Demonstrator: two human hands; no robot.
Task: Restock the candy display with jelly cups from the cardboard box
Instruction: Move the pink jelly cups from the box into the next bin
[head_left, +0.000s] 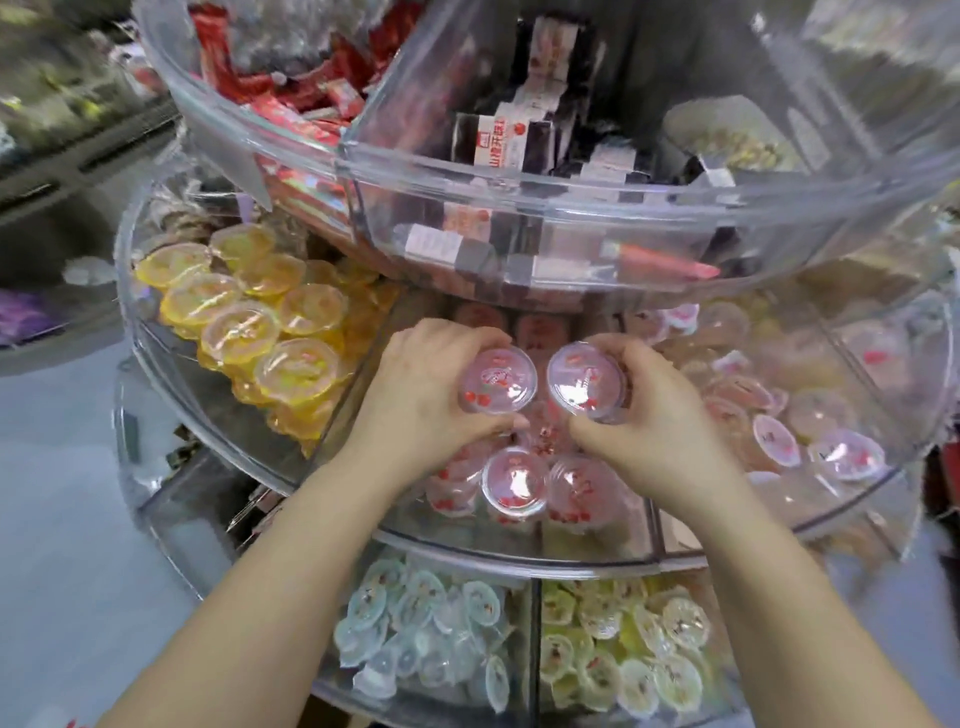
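Observation:
Both my hands reach into the middle tier of a round clear acrylic candy display (519, 558). My left hand (415, 389) grips a pink jelly cup (497, 379) with a red-printed lid. My right hand (654, 415) grips a second pink jelly cup (587, 382) right beside it. Both cups are held over the pink compartment, where more pink jelly cups (514, 480) lie near the front wall. The cardboard box is not in view.
Yellow jelly cups (244, 322) fill the compartment to the left, pale pink ones (810, 441) the one to the right. The upper tier (519, 197) overhangs with red and boxed sweets. The lower tier holds blue cups (415, 639) and green cups (634, 649).

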